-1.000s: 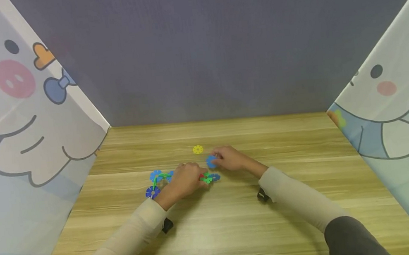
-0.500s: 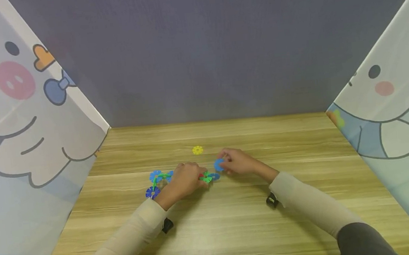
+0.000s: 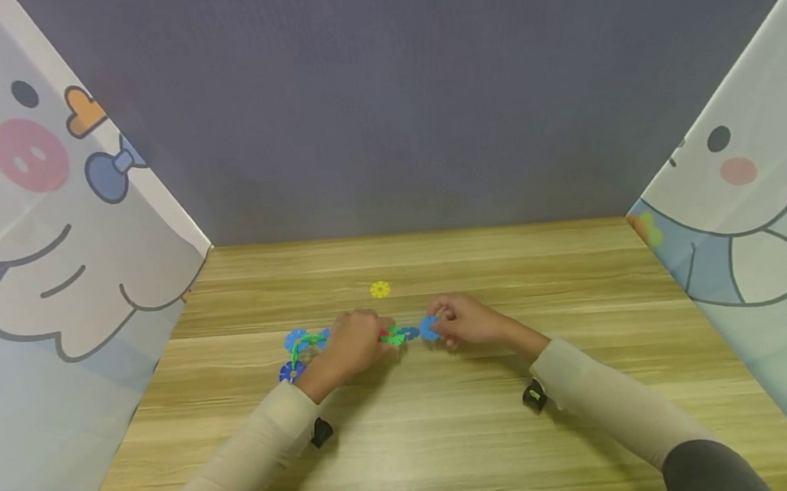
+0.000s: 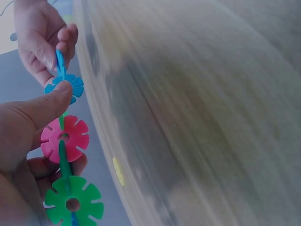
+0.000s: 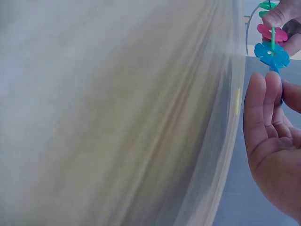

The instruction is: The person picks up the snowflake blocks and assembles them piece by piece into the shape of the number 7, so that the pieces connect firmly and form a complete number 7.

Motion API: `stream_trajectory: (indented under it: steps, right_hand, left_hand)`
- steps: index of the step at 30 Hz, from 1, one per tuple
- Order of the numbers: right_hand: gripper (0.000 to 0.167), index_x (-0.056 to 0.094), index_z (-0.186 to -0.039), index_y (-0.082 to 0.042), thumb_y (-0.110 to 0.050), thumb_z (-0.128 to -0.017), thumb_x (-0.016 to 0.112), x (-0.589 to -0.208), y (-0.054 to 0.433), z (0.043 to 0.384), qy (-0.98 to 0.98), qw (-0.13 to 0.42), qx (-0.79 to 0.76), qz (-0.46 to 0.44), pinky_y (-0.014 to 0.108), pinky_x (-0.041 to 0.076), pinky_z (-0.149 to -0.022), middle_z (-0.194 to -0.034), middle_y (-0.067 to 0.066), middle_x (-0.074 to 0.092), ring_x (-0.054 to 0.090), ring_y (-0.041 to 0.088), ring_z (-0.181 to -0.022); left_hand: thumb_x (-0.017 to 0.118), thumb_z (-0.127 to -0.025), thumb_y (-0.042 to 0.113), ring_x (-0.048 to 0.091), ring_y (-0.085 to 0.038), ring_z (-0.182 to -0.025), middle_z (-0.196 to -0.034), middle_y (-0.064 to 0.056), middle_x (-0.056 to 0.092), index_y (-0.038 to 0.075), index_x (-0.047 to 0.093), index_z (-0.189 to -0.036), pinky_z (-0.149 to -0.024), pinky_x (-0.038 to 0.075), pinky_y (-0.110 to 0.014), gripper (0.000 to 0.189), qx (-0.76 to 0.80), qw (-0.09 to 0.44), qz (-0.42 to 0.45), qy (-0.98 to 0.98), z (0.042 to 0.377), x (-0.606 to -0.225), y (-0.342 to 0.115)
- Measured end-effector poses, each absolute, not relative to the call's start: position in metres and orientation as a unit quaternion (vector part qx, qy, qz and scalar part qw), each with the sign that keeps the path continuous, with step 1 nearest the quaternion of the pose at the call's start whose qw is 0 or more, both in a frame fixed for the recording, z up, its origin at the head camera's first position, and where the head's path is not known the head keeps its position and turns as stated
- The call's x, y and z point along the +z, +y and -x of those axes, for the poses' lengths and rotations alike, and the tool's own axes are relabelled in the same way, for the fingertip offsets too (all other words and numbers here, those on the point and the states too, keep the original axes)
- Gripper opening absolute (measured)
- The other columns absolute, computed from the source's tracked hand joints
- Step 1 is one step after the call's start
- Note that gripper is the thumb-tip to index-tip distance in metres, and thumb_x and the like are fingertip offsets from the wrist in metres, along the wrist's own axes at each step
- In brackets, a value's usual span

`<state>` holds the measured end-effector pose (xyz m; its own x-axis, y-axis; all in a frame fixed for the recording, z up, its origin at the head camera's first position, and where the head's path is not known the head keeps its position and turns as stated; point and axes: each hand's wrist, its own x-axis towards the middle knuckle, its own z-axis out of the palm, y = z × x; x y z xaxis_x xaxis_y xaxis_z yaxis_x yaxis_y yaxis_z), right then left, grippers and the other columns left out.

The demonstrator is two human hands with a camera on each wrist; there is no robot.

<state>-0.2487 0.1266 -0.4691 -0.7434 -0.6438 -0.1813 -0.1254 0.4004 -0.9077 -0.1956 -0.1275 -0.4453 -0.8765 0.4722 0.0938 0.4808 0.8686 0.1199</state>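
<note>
A chain of slotted, flower-shaped plastic discs runs under my left hand [image 3: 355, 341]. Thumb and fingers of that hand grip the chain near its right end. Past the thumb lie a green disc [image 3: 393, 336] and the chain's end blue disc [image 3: 410, 332]; a pink-red disc [image 4: 66, 139] shows by the fingers in the left wrist view. My right hand [image 3: 469, 319] pinches a lighter blue disc [image 3: 429, 328] between thumb and fingertips. Seen from the left wrist, this disc stands edge-on, its rim right at the end disc's rim. My left palm hides part of the chain.
Beyond the hands, a single yellow disc [image 3: 380, 288] lies on the wooden table [image 3: 415, 451]. The chain's far end bends toward me at a dark blue disc [image 3: 291, 371]. A grey panel [image 3: 378, 103] stands behind the table, with cartoon-printed panels on both sides.
My right hand has carried the lighter blue disc rightward and toward me, bringing it in line with the chain's end. The left hand keeps its grip, and the chain's end has risen slightly.
</note>
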Motion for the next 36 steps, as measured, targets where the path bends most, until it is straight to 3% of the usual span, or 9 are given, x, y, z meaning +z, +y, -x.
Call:
stream_trajectory:
  steps: [2,13,21,28,36]
  right_hand:
    - [0.022,0.058,-0.121,0.001,-0.007,-0.101,0.06,-0.4693,0.1271,0.2479,0.789,0.27,-0.495,0.245,0.027,0.06,-0.059,-0.079,0.008,0.067,0.063,0.013,-0.065]
    - [0.024,0.056,-0.125,0.0,-0.009,-0.103,0.058,-0.474,0.1267,0.2524,0.777,0.29,-0.507,0.235,0.03,0.062,-0.064,-0.083,0.01,0.067,0.065,0.014,-0.068]
    - [0.023,0.056,-0.125,-0.001,-0.007,-0.104,0.056,-0.4698,0.124,0.2533,0.763,0.31,-0.527,0.209,0.032,0.063,-0.066,-0.083,0.011,0.067,0.066,0.015,-0.068]
    - [0.023,0.055,-0.125,0.003,-0.003,-0.103,0.056,-0.4683,0.1234,0.2524,0.736,0.324,-0.561,0.195,0.029,0.062,-0.065,-0.084,0.013,0.068,0.066,0.013,-0.066]
    - [0.025,0.054,-0.127,0.005,0.001,-0.102,0.055,-0.4718,0.1208,0.252,0.717,0.325,-0.586,0.189,0.027,0.061,-0.064,-0.081,0.007,0.067,0.064,0.011,-0.064]
  left_hand:
    - [0.085,-0.078,0.044,0.065,-0.017,-0.075,-0.075,0.004,0.067,0.021,0.077,-0.103,-0.083,0.059,-0.054,0.035,-0.07,0.034,0.246,-0.966,0.1961,-0.444,-0.1281]
    - [0.085,-0.081,0.042,0.071,-0.024,-0.09,-0.086,-0.001,0.074,0.02,0.074,-0.125,-0.096,0.055,-0.059,0.05,-0.089,0.023,0.23,-0.969,0.197,-0.4414,-0.1269]
    - [0.086,-0.08,0.038,0.07,-0.022,-0.083,-0.084,-0.001,0.075,0.015,0.074,-0.125,-0.091,0.057,-0.055,0.052,-0.109,0.032,0.238,-0.965,0.1954,-0.4368,-0.1266]
    - [0.086,-0.08,0.035,0.07,-0.021,-0.082,-0.085,-0.002,0.076,0.014,0.075,-0.122,-0.094,0.056,-0.059,0.049,-0.125,0.047,0.251,-0.959,0.1937,-0.437,-0.1287]
    - [0.086,-0.079,0.037,0.06,-0.014,-0.069,-0.073,0.002,0.067,0.016,0.077,-0.109,-0.076,0.059,-0.047,0.039,-0.116,0.069,0.266,-0.954,0.1952,-0.441,-0.129]
